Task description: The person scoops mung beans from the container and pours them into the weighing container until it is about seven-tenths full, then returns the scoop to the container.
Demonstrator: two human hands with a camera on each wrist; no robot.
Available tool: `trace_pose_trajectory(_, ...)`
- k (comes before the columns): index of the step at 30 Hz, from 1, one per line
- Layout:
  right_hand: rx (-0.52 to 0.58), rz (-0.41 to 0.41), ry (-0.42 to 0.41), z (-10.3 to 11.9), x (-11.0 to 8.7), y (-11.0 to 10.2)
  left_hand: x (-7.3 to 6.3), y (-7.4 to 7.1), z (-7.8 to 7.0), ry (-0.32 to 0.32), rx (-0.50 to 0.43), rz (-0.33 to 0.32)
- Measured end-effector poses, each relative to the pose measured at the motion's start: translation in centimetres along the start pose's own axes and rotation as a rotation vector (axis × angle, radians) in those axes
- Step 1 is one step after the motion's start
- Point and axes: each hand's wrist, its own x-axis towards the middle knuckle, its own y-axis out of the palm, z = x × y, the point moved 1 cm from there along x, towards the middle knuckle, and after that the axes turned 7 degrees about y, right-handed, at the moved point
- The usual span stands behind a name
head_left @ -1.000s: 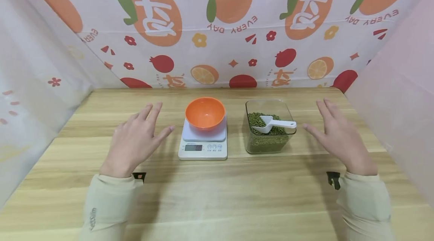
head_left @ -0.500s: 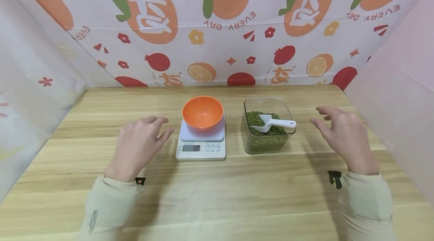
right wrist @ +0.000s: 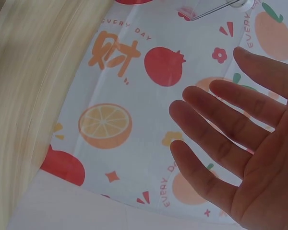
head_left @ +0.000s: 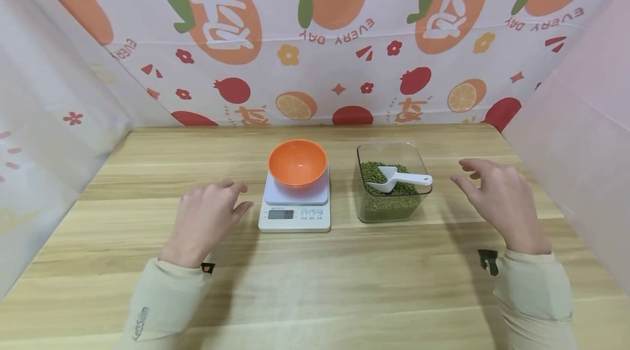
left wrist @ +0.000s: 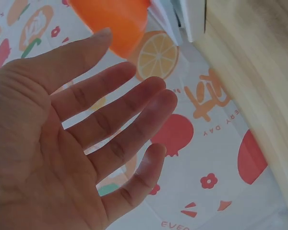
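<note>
An orange bowl (head_left: 297,164) sits on a white kitchen scale (head_left: 295,223) with a small display. To its right stands a clear square container (head_left: 391,213) partly filled with green mung beans (head_left: 374,173). A white scoop (head_left: 413,179) lies on the beans, its handle over the container's right rim. My left hand (head_left: 206,219) hovers left of the scale, holding nothing, its fingers loosely bent in the left wrist view. Right of the container, my right hand (head_left: 507,202) is held apart from it, also holding nothing, with relaxed, spread fingers in the right wrist view.
A wooden table (head_left: 315,290) bears everything. Behind it hangs a white curtain (head_left: 339,71) printed with fruit, and pale cloth (head_left: 585,120) closes off the sides. Dark straps (head_left: 489,261) show at both cuffs.
Both hands have gone from outstretched fingers to more bent, relaxed ones. The left hand has drawn slightly down and nearer the person. Bowl, scale, container and scoop stay in place.
</note>
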Motion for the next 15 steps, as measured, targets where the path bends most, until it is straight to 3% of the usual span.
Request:
trace_pose_trajectory(10,0.006,-0.014,0.001,-0.5,-0.1,-0.4,0.3,1.1,-1.3,-0.08,-0.091,0.16)
trace_pose_trajectory(15,0.021,0.002,0.007,-0.4,0.0,-0.2,-0.3,2.0,-2.1,-0.055,-0.073,0.137)
